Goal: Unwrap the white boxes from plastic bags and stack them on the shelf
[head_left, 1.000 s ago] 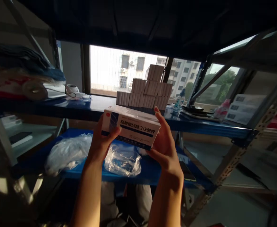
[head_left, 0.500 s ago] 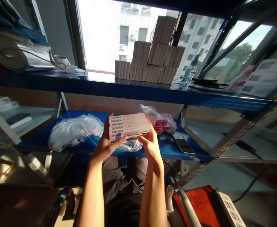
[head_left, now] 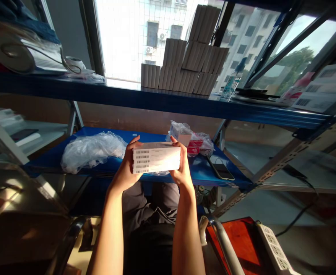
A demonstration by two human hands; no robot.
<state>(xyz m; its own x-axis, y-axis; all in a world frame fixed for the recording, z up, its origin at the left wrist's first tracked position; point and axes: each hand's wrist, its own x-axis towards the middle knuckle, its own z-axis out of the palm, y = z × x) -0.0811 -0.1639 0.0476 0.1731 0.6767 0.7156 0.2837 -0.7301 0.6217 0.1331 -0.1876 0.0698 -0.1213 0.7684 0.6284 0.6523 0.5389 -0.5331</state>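
Observation:
Between my two hands is a stack of thin white boxes [head_left: 159, 158], their narrow sides facing me with a column of barcodes at the left end. My left hand [head_left: 127, 164] closes on the left end of the stack, and my right hand [head_left: 182, 164] grips the right end. The stack is held in the air over the front of the blue lower shelf [head_left: 119, 168]. To its left lies a crumpled clear plastic bag [head_left: 91, 151]. Behind my right hand sit plastic-wrapped red and white packages [head_left: 195, 145].
A phone [head_left: 222, 170] lies at the shelf's right. On the upper blue shelf [head_left: 122, 97], grey boxes [head_left: 182, 68] are stacked before the window, with a clear bottle [head_left: 231, 86] beside them. Metal chair arms [head_left: 223, 240] flank me. A power strip [head_left: 275, 246] is at lower right.
The box stack has tilted so its barcoded side faces me more squarely, and the blue-marked lower face no longer shows. Both hands still hold it. The camera view has shifted slightly.

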